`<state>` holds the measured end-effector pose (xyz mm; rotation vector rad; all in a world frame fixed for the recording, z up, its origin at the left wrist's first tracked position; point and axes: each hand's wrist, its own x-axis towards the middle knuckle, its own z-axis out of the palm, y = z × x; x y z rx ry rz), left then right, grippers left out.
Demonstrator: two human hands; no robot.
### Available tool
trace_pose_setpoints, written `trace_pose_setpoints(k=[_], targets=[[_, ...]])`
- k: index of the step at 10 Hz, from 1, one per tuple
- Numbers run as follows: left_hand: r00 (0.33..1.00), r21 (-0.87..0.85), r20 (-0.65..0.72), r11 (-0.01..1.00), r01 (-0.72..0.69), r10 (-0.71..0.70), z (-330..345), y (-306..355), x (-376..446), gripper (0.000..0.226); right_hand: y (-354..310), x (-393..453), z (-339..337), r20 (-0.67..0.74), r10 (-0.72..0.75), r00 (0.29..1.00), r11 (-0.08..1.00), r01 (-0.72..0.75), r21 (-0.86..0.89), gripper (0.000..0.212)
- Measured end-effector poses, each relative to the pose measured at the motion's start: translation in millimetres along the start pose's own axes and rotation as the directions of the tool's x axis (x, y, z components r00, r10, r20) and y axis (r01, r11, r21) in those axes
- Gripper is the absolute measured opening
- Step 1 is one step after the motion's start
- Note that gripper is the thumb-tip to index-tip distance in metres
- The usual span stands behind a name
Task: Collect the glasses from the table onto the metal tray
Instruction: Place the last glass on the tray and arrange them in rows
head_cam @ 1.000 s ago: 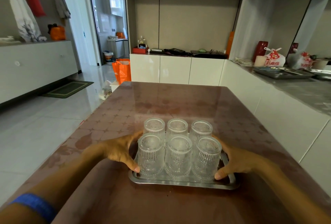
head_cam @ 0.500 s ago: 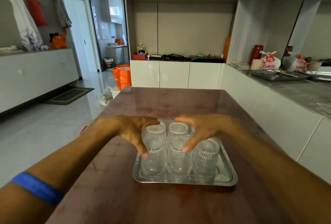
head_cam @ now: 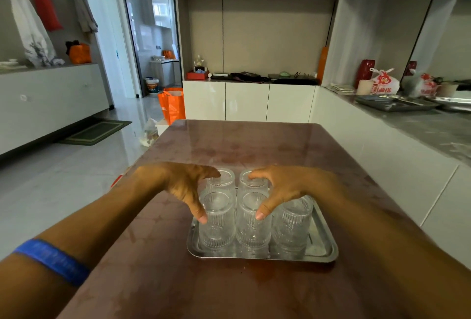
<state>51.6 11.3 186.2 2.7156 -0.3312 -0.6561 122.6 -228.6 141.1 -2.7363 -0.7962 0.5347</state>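
a metal tray (head_cam: 323,255) is seen near the front edge of a brown table (head_cam: 254,140), set right of the table's middle. ribbed clear glasses (head_cam: 252,219) are packed on it in two rows, touching or nearly touching one another; three are counted along the tray's near edge and two are visible along its far edge, the far right corner being hidden behind a hand. the glasses are crowded toward the tray's left side, and a bare strip of metal is left along its right edge.

both hands are held over the glasses with fingers spread, and nothing is pinched or lifted. the left hand (head_cam: 186,186) is placed above the tray's left side, its thumb laid against the near left glass and its fingers reaching over the far left glass. the right hand (head_cam: 285,188) is placed above the middle, its thumb resting on the near middle glass, its fingertips at the rim of the far middle glass. a blue wristband (head_cam: 53,260) is worn on the left forearm.
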Motion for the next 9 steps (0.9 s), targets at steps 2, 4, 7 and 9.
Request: trace_pose_setpoints(k=[2, 4, 7, 9], targets=[[0.983, -0.261, -0.129, 0.951, -0.164, 0.133, 29, -53, 18, 0.118, 60, -78, 31, -0.563, 0.114, 0.819, 0.847, 0.215, 0.485, 0.084], [0.982, -0.453, -0.144, 0.874, -0.176, 0.123, 92, -97, 44, 0.13, 96, -88, 98, -0.23, 0.156, 0.961, 0.904, -0.045, 0.425, 0.13], [0.984, -0.277, -0.174, 0.957, -0.09, 0.042, 75, -85, 47, 0.115, 111, -47, 103, -0.226, 0.128, 0.966, 0.914, -0.026, 0.404, 0.124], [0.983, -0.436, -0.166, 0.888, -0.146, 0.081, 79, -82, 44, 0.106, 104, -50, 102, -0.255, 0.1, 0.962, 0.923, 0.006, 0.385, 0.126]])
